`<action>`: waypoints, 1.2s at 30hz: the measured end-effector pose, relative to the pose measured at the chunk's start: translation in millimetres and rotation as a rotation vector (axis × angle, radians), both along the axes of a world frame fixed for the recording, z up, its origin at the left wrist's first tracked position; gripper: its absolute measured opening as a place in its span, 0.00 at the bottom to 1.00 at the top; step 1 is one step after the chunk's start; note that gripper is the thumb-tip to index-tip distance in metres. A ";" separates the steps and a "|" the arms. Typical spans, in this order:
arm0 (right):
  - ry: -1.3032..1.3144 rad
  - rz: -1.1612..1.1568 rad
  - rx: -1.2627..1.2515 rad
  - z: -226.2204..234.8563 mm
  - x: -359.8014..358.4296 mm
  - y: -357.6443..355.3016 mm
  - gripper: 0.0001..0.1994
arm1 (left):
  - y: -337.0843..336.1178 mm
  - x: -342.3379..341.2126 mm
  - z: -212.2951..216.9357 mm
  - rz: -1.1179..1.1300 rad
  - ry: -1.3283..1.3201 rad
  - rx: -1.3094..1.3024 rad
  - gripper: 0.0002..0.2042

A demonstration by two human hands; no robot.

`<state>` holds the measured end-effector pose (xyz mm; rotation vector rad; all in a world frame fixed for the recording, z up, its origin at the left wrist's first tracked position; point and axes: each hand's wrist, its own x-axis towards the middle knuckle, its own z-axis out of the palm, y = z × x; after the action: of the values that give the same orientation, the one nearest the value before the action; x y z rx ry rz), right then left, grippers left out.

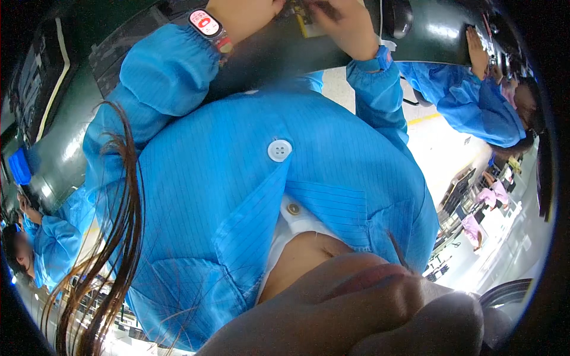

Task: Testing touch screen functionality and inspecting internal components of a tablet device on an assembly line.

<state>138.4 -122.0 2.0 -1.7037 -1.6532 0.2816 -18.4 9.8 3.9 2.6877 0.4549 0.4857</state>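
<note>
The dark green workbench (439, 35) ran along the top of the view, in a bright workshop where other people in blue coats sat on either side. The camera looked steeply down the wearer's own blue coat (237, 178) with its white button (279, 150), so the work itself sat at the very top edge, half cut off.

Both arms reached up to the bench. The left hand (246, 13), a red and white tag on its wrist, showed mostly as wrist and heel; its fingers ran out of frame, so how far they were closed could not be told. The right hand (344, 26), a blue band at its cuff, curled over a small yellow board (306, 24), fingers bent down onto it and apparently pinching its edge, though the tips were hidden.

The board lay on the bench between the two hands, close to the body. A dark rounded object (399, 18) sat just to the right of it.

To handle the board well, she would probably do best to grip it by the edges only, steady it with one hand while the other worked, and tilt her head so the board stayed in sight.
</note>
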 end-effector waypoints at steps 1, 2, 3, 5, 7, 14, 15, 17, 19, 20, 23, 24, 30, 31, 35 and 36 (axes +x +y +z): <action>0.000 0.000 0.000 0.0 -0.7 0.9 0.08 | -0.9 2.7 1.4 0.002 0.030 0.003 0.05; -0.026 0.018 0.021 -0.1 -1.5 1.8 0.08 | -1.6 4.8 2.2 0.005 0.060 0.007 0.05; -0.053 0.034 0.042 0.5 -1.7 2.4 0.08 | -1.5 6.7 2.4 0.004 0.059 0.007 0.05; -0.065 0.053 0.023 0.7 -0.4 2.2 0.08 | -0.3 10.6 1.0 0.010 0.055 -0.020 0.06; -0.074 0.074 0.003 0.1 -0.4 2.1 0.08 | 0.8 12.6 -1.5 0.022 0.049 -0.047 0.06; -0.080 0.085 -0.001 -3.7 -0.5 3.1 0.08 | 4.0 17.5 -8.5 0.050 0.012 -0.128 0.05; -0.080 0.083 -0.003 -3.8 -0.1 3.0 0.08 | 3.9 19.1 -8.9 0.047 0.012 -0.129 0.05; -0.096 0.098 -0.022 -3.0 1.2 3.0 0.08 | 3.5 22.2 -9.5 0.061 0.016 -0.108 0.05; -0.115 0.123 -0.039 -2.4 -0.5 4.9 0.08 | 3.9 20.2 -9.0 0.058 0.020 -0.122 0.05; -0.143 0.146 -0.010 -2.4 -2.0 5.8 0.08 | 3.9 19.2 -8.6 0.053 0.026 -0.135 0.05; -0.187 0.165 0.045 -1.4 -4.9 4.8 0.09 | 1.5 21.1 -8.3 0.054 0.026 -0.121 0.05; -0.200 0.171 0.069 -0.7 -5.0 4.2 0.09 | 0.8 21.4 -7.9 0.052 0.024 -0.120 0.05; -0.111 0.114 0.014 -4.9 -4.1 -1.8 0.09 | -1.9 21.4 -8.2 0.043 0.047 -0.122 0.05; -0.112 0.112 0.013 -6.0 -4.8 -2.5 0.09 | -2.4 21.7 -8.2 0.048 0.043 -0.113 0.05; -0.150 0.093 0.060 -11.2 -8.6 -2.9 0.10 | -5.7 22.7 -12.9 0.043 0.011 -0.118 0.06; -0.189 0.086 0.051 -12.6 -9.3 -3.7 0.10 | -7.0 21.9 -12.6 0.039 0.011 -0.120 0.06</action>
<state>129.1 -125.7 -10.6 -1.6665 -1.8573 0.1210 3.5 2.8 -8.6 2.5718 0.5229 0.4404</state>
